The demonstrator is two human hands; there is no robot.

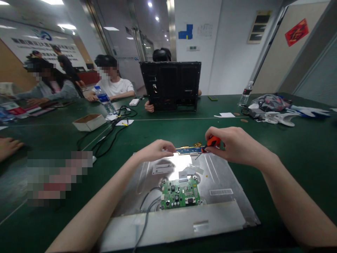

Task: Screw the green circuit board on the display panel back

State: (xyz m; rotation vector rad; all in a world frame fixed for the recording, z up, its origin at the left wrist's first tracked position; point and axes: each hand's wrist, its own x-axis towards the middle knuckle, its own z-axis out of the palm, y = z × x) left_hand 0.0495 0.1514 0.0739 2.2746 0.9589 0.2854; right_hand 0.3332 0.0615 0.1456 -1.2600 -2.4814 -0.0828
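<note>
A metal-backed display panel [221, 175] lies flat on the table in front of me. Near its middle sits a green circuit board [181, 193] with grey cables [149, 214] running off its left side. Along the panel's far edge is a narrow blue circuit strip [187, 150]. My right hand [237, 146] grips a red and black screwdriver [212, 142], its thin shaft slanting down to the left over the panel near that strip. At the strip's left end my left hand [156, 150] hovers with fingers curved and apart; nothing shows in it.
Beyond the panel stands a black monitor casing [171, 86], held by a person's hand [149, 106]. To the left are a small white box [89, 122], black cables [113, 135] and a water bottle [104, 100]. Gloves [279, 117] and another bottle [246, 94] are at the right. Other people sit around.
</note>
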